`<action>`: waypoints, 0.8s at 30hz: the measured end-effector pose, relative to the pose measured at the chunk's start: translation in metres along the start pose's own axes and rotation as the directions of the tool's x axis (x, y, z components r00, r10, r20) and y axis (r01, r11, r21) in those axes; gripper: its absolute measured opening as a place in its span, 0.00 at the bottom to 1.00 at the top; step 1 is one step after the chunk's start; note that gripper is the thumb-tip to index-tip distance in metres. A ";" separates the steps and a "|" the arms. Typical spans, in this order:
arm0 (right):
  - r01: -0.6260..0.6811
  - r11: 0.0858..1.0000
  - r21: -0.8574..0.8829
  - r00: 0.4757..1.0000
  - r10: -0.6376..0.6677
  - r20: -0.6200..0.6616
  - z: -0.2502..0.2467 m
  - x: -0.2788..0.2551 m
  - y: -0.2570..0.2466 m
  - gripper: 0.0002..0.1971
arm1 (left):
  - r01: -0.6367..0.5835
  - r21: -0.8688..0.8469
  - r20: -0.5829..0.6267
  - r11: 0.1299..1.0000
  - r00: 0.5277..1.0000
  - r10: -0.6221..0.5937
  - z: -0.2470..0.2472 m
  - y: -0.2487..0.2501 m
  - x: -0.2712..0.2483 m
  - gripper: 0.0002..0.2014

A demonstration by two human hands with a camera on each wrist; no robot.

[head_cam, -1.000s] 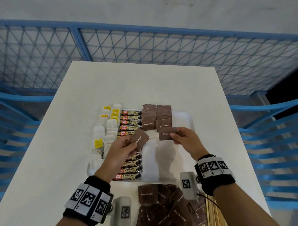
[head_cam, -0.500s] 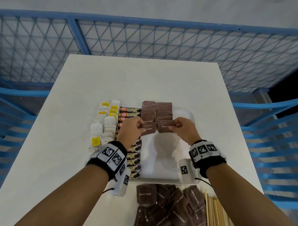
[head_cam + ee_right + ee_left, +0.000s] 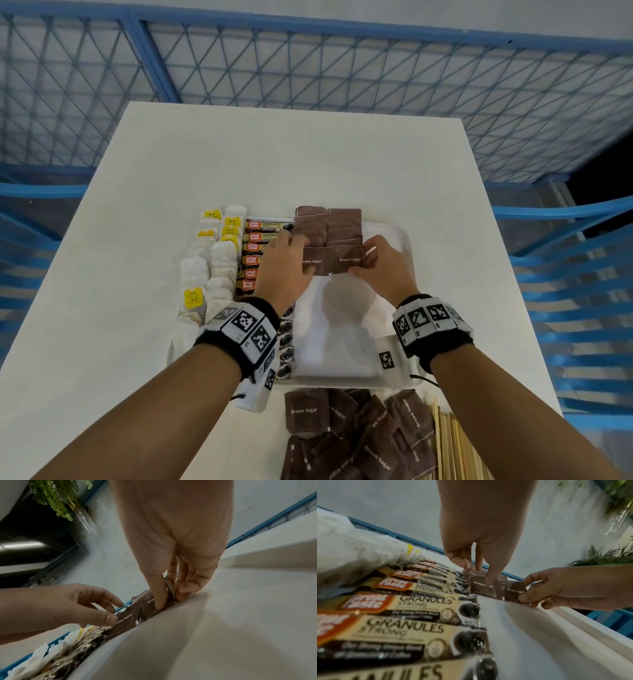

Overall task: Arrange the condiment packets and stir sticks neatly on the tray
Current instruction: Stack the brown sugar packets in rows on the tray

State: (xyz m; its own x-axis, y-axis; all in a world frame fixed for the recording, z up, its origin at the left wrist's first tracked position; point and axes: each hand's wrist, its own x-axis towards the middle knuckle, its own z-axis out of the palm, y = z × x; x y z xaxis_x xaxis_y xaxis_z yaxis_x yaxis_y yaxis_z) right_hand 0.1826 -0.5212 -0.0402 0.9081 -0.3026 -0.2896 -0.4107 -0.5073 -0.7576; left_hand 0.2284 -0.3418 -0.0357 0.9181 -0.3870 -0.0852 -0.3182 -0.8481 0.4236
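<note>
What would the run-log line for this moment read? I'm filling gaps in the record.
left hand: pinches brown sugar packet | right hand: pinches second brown sugar packet | both at tray rows | stir sticks off tray

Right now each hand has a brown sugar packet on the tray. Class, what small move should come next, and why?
Probably let go: the left hand and right hand already hold their packets side by side at the near end of the two brown rows. More packets wait in the pile off the tray.

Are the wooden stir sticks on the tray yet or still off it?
Off: the thin wooden stir sticks lie on the white table, outside the white tray.
</note>
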 end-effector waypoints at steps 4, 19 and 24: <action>0.006 1.000 -0.015 1.000 -0.006 -0.008 0.000 0.001 0.000 0.18 | -0.045 0.089 -0.015 0.995 0.999 0.046 0.004 0.000 -0.002 0.18; 0.046 0.993 -0.110 0.990 -0.060 -0.125 -0.006 -0.028 -0.004 0.24 | -0.122 0.000 -0.051 0.993 0.991 0.121 -0.020 0.007 -0.039 0.14; 0.110 0.975 -0.191 0.993 -0.102 0.052 -0.013 -0.087 0.006 0.09 | -0.174 -0.184 0.272 0.967 0.937 0.221 -0.025 0.011 -0.106 0.11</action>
State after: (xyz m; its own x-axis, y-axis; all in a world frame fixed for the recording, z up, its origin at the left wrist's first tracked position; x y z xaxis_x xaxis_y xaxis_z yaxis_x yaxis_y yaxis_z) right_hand 0.1002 -0.5085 -0.0120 0.9482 -0.2072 -0.2407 -0.3163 -0.6820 -0.6594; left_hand 0.1333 -0.3009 0.0004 0.7255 -0.6480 -0.2317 -0.4246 -0.6865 0.5902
